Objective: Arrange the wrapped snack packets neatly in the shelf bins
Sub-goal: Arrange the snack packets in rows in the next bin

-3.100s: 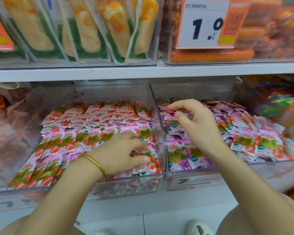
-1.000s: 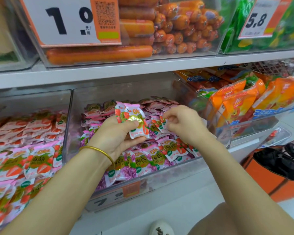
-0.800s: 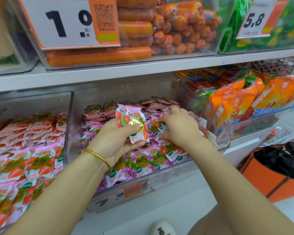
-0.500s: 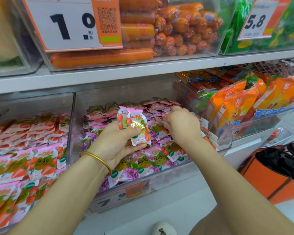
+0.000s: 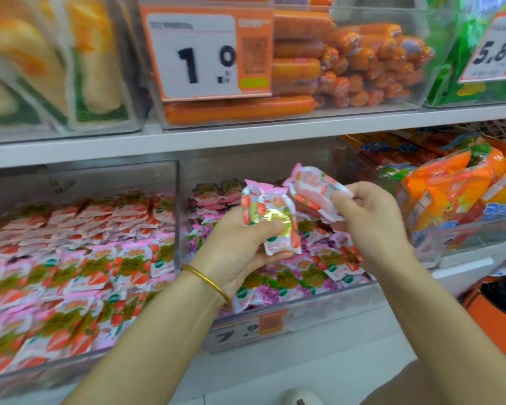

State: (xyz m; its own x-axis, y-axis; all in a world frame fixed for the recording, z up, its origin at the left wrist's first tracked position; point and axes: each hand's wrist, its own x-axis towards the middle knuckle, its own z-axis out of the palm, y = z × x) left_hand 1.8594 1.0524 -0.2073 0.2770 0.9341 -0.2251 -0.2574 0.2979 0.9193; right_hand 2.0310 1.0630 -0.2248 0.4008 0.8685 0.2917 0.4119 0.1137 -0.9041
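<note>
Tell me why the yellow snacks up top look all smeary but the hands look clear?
Head view: the yellow snacks and the strawberry packets in the left bin are smeared, probably motion blur; the left hand gripping a white packet and the right hand pinching a pink packet look sharper; the shelf edge slopes, maybe from the wide-angle lens.

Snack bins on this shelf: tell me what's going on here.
A person is sorting wrapped snack packets. The left hand grips a strawberry-print packet, and the right hand pinches another pink packet; both are held above the middle clear bin, which holds mixed purple and strawberry packets. The left bin holds strawberry packets in rows.
</note>
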